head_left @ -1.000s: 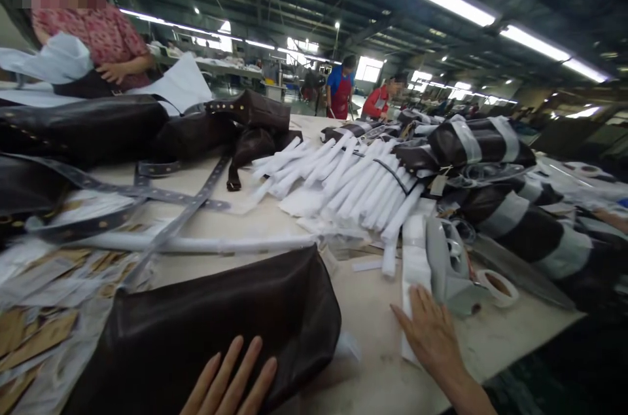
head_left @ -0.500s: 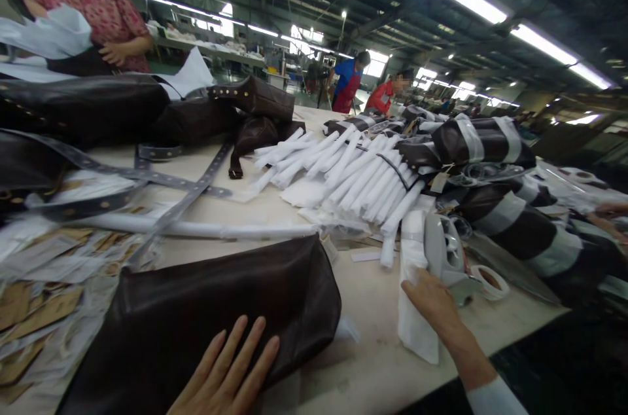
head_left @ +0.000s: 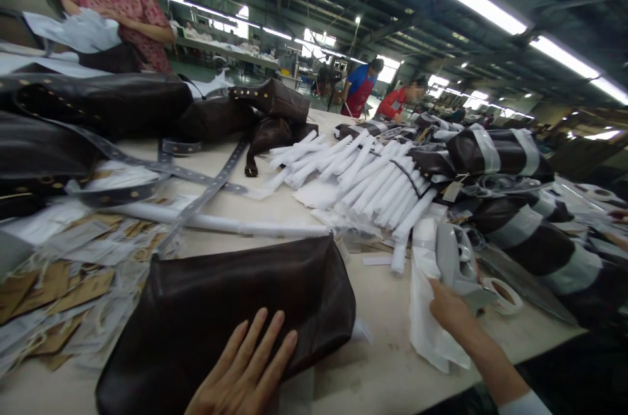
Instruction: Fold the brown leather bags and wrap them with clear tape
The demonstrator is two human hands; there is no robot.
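Note:
A dark brown leather bag (head_left: pixel 235 290) lies on the pale table in front of me. My left hand (head_left: pixel 248 366) rests on its near side, fingers spread. To the right, my right hand (head_left: pixel 449 307) grips the edge of a white translucent sheet or bag (head_left: pixel 424 310), fingers bent together, the tips partly hidden. Just beyond that hand stands a grey tape dispenser (head_left: pixel 454 258), with a roll of tape (head_left: pixel 503 296) beside it.
White paper rolls (head_left: pixel 367 179) are heaped behind the bag. Wrapped dark bags (head_left: pixel 534 232) are piled at right. Cardboard tags (head_left: pixel 53 290) and studded straps (head_left: pixel 201 182) lie at left. A person in a patterned top (head_left: pixel 122 16) stands at far left; others are farther back.
The near end of the white sheet has spread to the right and lifted with my right hand. My left hand stays on the bag. The whole view has shifted, so things appear farther right.

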